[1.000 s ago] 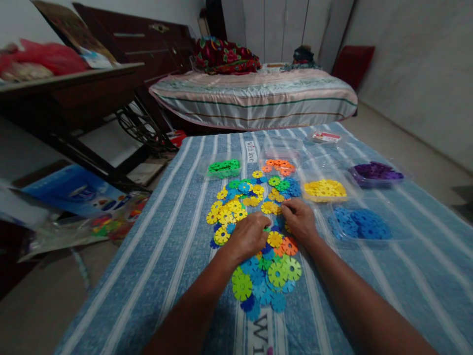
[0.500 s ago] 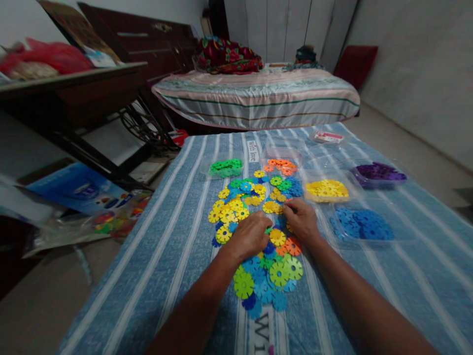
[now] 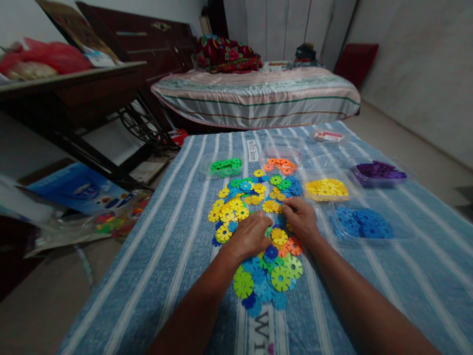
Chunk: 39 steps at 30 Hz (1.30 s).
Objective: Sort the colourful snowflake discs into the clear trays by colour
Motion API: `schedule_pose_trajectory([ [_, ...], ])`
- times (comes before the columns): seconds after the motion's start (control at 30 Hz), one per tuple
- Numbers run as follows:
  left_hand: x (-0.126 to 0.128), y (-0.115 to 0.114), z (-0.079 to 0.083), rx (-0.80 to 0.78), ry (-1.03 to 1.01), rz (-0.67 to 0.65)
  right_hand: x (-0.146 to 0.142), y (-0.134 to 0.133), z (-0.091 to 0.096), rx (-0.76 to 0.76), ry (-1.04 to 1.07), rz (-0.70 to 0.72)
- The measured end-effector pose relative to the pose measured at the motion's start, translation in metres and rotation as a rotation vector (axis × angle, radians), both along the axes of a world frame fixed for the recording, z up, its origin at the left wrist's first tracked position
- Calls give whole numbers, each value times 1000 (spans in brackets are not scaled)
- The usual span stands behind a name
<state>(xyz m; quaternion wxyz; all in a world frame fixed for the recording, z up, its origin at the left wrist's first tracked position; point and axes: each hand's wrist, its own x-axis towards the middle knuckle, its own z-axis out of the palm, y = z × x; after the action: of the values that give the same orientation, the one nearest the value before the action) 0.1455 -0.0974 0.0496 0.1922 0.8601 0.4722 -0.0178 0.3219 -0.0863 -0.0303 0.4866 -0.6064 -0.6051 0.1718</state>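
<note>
Loose flower-shaped plastic discs with notched rims lie in a heap in the middle of the cloth, among them yellow discs (image 3: 228, 213), lime-green discs (image 3: 281, 278), blue discs (image 3: 259, 286) and orange discs (image 3: 294, 245). My left hand (image 3: 253, 233) rests low over the heap's middle, its fingers curled in. The back of the hand hides whatever they grip. On the heap's right side my right hand (image 3: 302, 218) is closed in a pinch beside a few yellow discs. What sits between its fingertips is too small to make out.
Clear plastic boxes hold sorted discs: green (image 3: 226, 166), orange (image 3: 282, 164), yellow (image 3: 327, 189), purple (image 3: 380, 170) and blue (image 3: 364, 223). A clear box with a red label (image 3: 328, 136) lies at the far edge. Beyond stands a bed (image 3: 258, 98); a sewing-machine table (image 3: 74, 84) is left.
Near my left hand, a yellow disc and a dark blue disc have shifted slightly. My left hand has moved very little, and my right hand stays in place.
</note>
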Motion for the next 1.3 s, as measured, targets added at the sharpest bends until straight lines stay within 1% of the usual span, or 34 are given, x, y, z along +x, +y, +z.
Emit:
schedule_pose_trajectory([
  [0.13,-1,0,-2,-3,-1,21,0,1,0,0,6,-4],
  [0.3,-2,2,-4,-57,-100,95,0,1,-1,11,3,-1],
  [0.47,-8,8,-7,-142,-303,184,0,0,1,16,-8,-7],
  [0.57,-14,13,-11,-174,-449,228,-1,0,2,18,-4,1],
  [0.67,-20,18,-16,-193,-549,274,-1,0,3,23,-5,12],
  [0.77,-24,22,-19,-220,-613,361,-2,-1,2,16,-6,16],
  [0.9,-27,23,-16,-325,-703,533,-2,-1,2,12,5,22],
  [1.0,-29,27,-10,-339,-776,641,-3,-1,2,5,17,24],
  [1.07,-31,36,-3,-317,-828,698,-4,-1,1,0,20,27],
  [1.13,-34,51,9,-279,-893,750,-4,-1,1,-9,20,24],
  [1.2,-39,73,24,-221,-992,810,-4,-1,0,-22,17,15],
  [1.3,-47,105,46,-115,-1203,974,-4,-1,0,-32,19,14],
])
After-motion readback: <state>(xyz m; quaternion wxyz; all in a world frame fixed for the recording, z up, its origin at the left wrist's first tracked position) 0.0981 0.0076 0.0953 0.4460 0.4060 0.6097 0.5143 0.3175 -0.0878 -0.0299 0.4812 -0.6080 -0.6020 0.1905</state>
